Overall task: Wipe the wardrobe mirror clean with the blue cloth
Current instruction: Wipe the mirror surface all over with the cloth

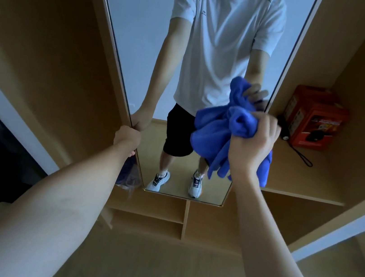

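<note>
Right hand (251, 139) squeezes bunched blue cloth (213, 128) against tall upright mirror (134, 24); cloth hangs down. Left hand (128, 136) grips mirror's left edge. Wooden wardrobe shelf (307, 180) right of mirror.

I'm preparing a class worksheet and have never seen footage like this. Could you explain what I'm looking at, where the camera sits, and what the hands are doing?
There is no machine here, only a person. The one picture comes from a wide-angle camera worn on the head, looking forward and down, so both bare arms reach away from you. The tall narrow wardrobe mirror reflects that person's body. The right hand grips a bunched blue cloth at the glass. The left hand holds the mirror's left edge. On the wooden shelf to the right stand a red printed box and a small black object with a cord.
</note>
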Available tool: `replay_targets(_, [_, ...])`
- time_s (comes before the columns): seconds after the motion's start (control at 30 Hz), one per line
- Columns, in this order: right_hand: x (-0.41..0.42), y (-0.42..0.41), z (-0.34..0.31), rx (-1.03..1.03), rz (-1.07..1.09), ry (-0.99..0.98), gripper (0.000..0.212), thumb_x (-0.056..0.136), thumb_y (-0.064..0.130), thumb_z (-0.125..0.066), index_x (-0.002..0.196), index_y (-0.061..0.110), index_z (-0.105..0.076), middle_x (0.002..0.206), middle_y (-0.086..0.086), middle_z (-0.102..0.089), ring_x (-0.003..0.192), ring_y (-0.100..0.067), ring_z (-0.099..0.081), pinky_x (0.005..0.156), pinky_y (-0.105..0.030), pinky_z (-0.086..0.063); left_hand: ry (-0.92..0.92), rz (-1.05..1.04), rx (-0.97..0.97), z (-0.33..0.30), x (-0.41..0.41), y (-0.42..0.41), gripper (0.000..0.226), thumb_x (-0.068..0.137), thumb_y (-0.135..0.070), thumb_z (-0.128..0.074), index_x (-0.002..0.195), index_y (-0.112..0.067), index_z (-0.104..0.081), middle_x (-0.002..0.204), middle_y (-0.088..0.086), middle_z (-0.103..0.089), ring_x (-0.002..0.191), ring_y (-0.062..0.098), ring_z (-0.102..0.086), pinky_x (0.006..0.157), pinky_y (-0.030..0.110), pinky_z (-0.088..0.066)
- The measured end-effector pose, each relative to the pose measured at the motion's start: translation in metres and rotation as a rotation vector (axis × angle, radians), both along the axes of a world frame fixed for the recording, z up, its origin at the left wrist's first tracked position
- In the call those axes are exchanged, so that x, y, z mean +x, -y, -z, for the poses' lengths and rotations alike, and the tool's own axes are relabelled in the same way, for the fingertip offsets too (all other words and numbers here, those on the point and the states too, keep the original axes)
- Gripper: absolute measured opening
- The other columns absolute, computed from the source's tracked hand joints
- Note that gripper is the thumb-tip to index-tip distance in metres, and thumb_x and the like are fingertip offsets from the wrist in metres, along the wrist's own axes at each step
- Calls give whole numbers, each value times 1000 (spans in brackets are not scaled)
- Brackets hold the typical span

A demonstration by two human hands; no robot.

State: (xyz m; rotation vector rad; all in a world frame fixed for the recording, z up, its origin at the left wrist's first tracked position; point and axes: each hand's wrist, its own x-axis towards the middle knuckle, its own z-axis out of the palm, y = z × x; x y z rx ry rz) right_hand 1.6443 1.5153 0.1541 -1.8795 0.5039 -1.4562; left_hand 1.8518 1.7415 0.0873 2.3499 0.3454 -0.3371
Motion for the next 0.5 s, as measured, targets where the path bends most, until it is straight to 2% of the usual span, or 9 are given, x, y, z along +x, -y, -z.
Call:
replay_targets(0.1, [4,7,-22,-39,17,33,23,77,-4,-58,93,13,-60,98,7,-57,96,-17,-47,82,-17,-38,-29,-2,-15,6,7,-2,35,87,-8,-57,119,5,-59,104,25,-65,66,39,-69,46,45,-57])
replay_targets(0.17, [7,8,-10,-76,5,-12,25,75,-5,-59,94,11,-61,99,2,-59,98,-18,-47,84,-18,-39,-24,-1,-27,4,6,-2,36,87,-8,-55,120,5,-59,106,24,-65,71,39,-69,45,43,-57])
replay_targets(0.27, [6,7,48,-86,-4,-211,27,74,-6,-61,94,11,-62,99,-2,-60,99,-22,-46,87,-33,-46,14,14,-4,-1,-4,2,39,92,-10,-46,129,2,-51,116,24,-62,79,40,-67,47,36,-56])
replay_targets(0.37, [-3,3,95,36,-87,-400,26,77,-4,-60,95,16,-60,98,4,-56,97,-16,-42,86,-44,-47,40,29,43,-3,-9,5,40,93,-9,-40,133,-2,-46,118,25,-61,83,41,-67,45,34,-54])
replay_targets(0.43, [-4,0,96,98,-109,-425,25,80,-2,-59,93,20,-58,98,8,-55,96,-12,-40,87,-40,-46,52,25,50,-2,-10,3,40,92,-8,-39,131,-2,-46,117,24,-61,84,40,-67,44,34,-53])
replay_targets(0.5, [-3,-2,76,114,-109,-350,22,81,1,-59,90,21,-58,98,7,-56,97,-13,-42,86,-32,-45,40,24,30,-2,-11,2,40,93,-10,-40,132,-3,-46,118,24,-61,84,40,-68,47,35,-55])
